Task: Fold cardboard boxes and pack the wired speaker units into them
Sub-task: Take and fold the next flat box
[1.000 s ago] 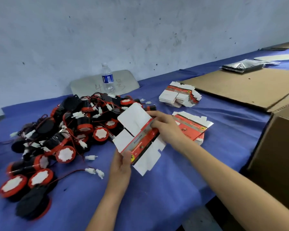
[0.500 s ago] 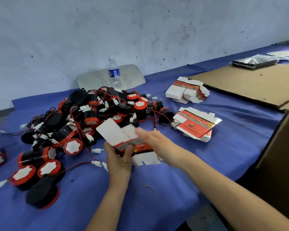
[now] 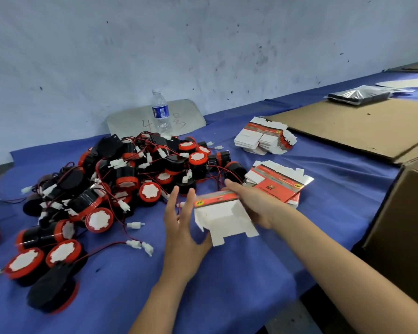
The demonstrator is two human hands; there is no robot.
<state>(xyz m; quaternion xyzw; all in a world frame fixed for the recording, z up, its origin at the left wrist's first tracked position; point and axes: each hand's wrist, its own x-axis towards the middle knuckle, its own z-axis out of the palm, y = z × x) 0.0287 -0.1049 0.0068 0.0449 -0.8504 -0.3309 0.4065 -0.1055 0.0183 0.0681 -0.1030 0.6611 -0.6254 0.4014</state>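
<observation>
Speaker units [image 3: 121, 189] lie left of box stacks [image 3: 275, 184], bottle [image 3: 161, 112] behind.

A clear water bottle [image 3: 161, 112] with a blue label stands upright at the back of the counter [image 3: 227, 280], which is covered in blue cloth. Right behind the bottle a grey panel [image 3: 130, 120] with handwritten marks leans on the scuffed pale wall [image 3: 203, 44]. Well to the right of the bottle lies a flat brown cardboard sheet [image 3: 360, 126], with a shiny plastic bag [image 3: 358, 94] at its far edge. Farther right of the bottle and nearer the camera stands a large brown carton [image 3: 405, 227].
</observation>
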